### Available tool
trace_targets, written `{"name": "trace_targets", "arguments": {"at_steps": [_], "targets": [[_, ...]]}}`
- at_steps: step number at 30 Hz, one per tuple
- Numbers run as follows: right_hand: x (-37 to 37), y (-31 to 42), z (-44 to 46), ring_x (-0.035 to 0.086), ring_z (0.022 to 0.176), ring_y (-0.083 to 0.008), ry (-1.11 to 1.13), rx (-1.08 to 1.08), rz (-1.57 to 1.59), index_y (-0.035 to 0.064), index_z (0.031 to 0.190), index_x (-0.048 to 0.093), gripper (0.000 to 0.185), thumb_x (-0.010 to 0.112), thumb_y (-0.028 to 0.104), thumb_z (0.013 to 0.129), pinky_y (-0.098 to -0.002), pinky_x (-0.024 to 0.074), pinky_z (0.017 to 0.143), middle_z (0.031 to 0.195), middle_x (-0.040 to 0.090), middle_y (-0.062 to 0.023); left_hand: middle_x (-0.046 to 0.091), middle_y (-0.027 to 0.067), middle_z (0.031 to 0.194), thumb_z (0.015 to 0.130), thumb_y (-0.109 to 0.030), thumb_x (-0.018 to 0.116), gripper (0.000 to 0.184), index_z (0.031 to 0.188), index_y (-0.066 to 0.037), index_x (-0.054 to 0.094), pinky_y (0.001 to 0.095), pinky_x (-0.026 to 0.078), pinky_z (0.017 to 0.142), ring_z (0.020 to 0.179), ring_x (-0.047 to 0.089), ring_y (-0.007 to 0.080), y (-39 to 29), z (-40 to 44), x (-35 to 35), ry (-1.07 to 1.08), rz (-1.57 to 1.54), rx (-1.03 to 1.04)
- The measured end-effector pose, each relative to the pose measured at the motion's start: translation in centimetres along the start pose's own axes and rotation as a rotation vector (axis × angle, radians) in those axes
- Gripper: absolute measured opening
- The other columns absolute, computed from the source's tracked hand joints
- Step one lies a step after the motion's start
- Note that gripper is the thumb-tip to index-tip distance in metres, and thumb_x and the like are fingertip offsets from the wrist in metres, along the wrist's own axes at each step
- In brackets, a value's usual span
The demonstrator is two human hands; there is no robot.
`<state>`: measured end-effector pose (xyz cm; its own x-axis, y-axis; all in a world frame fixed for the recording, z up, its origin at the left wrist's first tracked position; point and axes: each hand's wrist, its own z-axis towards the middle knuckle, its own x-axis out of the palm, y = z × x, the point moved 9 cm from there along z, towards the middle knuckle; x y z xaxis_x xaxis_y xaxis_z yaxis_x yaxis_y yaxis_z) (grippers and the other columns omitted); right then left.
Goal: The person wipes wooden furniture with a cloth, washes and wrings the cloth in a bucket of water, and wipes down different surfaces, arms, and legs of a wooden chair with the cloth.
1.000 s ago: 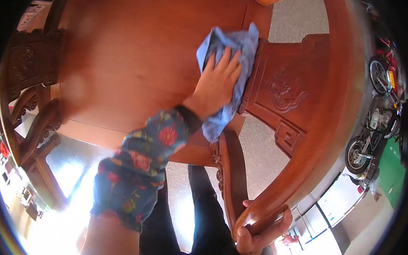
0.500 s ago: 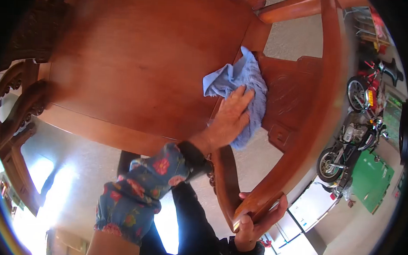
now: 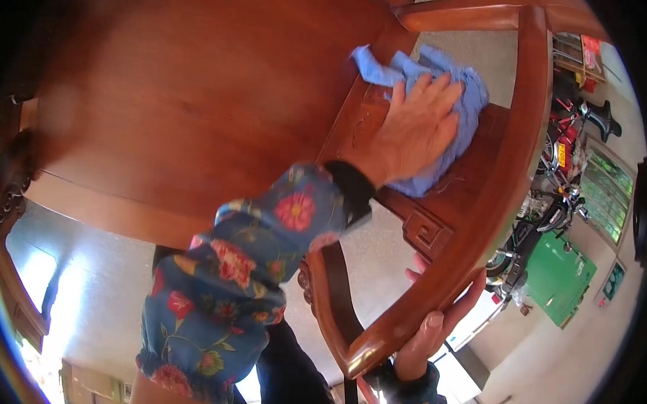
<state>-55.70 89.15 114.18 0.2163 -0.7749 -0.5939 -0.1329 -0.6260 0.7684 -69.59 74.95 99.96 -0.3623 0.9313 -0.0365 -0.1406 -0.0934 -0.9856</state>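
My left hand (image 3: 415, 134), in a floral sleeve, holds a crumpled blue cloth (image 3: 473, 100) against the carved panel (image 3: 474, 182) of a reddish-brown wooden chair. The fingers are partly spread over the cloth and press it down. The broad wooden seat (image 3: 198, 105) lies to the left of this hand. My right hand (image 3: 433, 330) is wrapped around the curved wooden rail (image 3: 442, 277) near its lower end, the thumb on the near side and fingertips showing beyond it.
Motorcycles (image 3: 544, 217) stand at the right, near a green board (image 3: 559, 278) and a window (image 3: 609, 187). More carved wood (image 3: 14, 191) shows at the left edge. Below the seat are a curved support (image 3: 327, 295) and my dark-trousered legs (image 3: 296, 368).
My left hand and the cloth have moved right, from the seat's edge onto the carved panel. My right hand still grips the rail. The view has shifted, with more of the right background showing.
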Motion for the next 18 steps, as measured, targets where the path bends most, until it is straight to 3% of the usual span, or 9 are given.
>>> {"name": "trace_targets", "arguments": {"at_steps": [4, 7, 9, 12, 15, 18], "targets": [[0.8, 0.6, 0.2, 0.05, 0.117, -0.0331, 0.051, 0.02, 0.051, 0.009, 0.15, -0.011, 0.095, 0.051, 0.046, 0.088, -0.0464, 0.0384, 0.102, 0.142, 0.032, -0.0251, 0.035, 0.0222, 0.145, 0.097, -0.033, 0.035, 0.053, 0.141, -0.005, 0.037, 0.0621, 0.015, 0.111, 0.138, 0.024, 0.0443, -0.7, -0.3, -0.3, 0.02, -0.057, -0.113], [0.6, 0.1, 0.0, 0.049, 0.117, -0.0329, 0.107, 0.015, 0.065, 0.0087, 0.15, -0.012, 0.094, 0.05, 0.043, 0.088, -0.0472, 0.0369, 0.103, 0.143, 0.03, -0.0256, 0.033, 0.0242, 0.145, 0.096, -0.031, 0.037, 0.052, 0.14, -0.003, 0.037, 0.0616, 0.014, 0.111, 0.138, 0.023, 0.0449, -5.1, -5.0, -0.6, 0.041, -0.022, 0.059], [-0.3, -0.5, -0.4, 0.048, 0.119, -0.032, 0.102, 0.019, 0.036, 0.0086, 0.15, -0.012, 0.094, 0.05, 0.041, 0.088, -0.0462, 0.0359, 0.104, 0.144, 0.028, -0.0249, 0.024, 0.0267, 0.15, 0.098, -0.033, 0.04, 0.056, 0.142, 0.002, 0.033, 0.0582, 0.01, 0.114, 0.142, 0.015, 0.0439, -6.8, -8.4, -1.1, 0.26, -0.143, 0.046], [-1.3, -0.7, -0.3, 0.046, 0.12, -0.0308, 0.041, 0.013, -0.113, 0.0082, 0.149, -0.014, 0.098, 0.052, 0.04, 0.085, -0.0429, 0.0355, 0.104, 0.144, 0.026, -0.0236, 0.03, 0.0258, 0.146, 0.092, -0.024, 0.046, 0.051, 0.136, 0.001, 0.038, 0.0639, 0.016, 0.109, 0.139, 0.02, 0.0462, -7.2, -10.9, -1.2, 0.339, -0.143, 0.052], [-0.6, -1.3, -0.5, 0.047, 0.118, -0.0314, 0.091, 0.121, 0.037, 0.0088, 0.149, -0.015, 0.099, 0.053, 0.04, 0.084, -0.0445, 0.0361, 0.104, 0.144, 0.025, -0.024, 0.025, 0.0298, 0.148, 0.094, -0.025, 0.042, 0.055, 0.14, 0.005, 0.034, 0.06, 0.01, 0.113, 0.141, 0.016, 0.0472, -6.1, -9.6, 0.2, 0.487, -0.119, -0.065], [0.0, -1.1, -0.1, 0.05, 0.115, -0.0325, 0.057, 0.106, 0.087, 0.0103, 0.149, -0.015, 0.101, 0.054, 0.041, 0.083, -0.0489, 0.0397, 0.1, 0.143, 0.026, -0.0247, 0.022, 0.028, 0.151, 0.093, -0.024, 0.038, 0.055, 0.142, 0.002, 0.033, 0.0612, 0.009, 0.113, 0.142, 0.015, 0.0451, -5.0, -3.3, 0.6, 0.223, -0.075, -0.028]]}}
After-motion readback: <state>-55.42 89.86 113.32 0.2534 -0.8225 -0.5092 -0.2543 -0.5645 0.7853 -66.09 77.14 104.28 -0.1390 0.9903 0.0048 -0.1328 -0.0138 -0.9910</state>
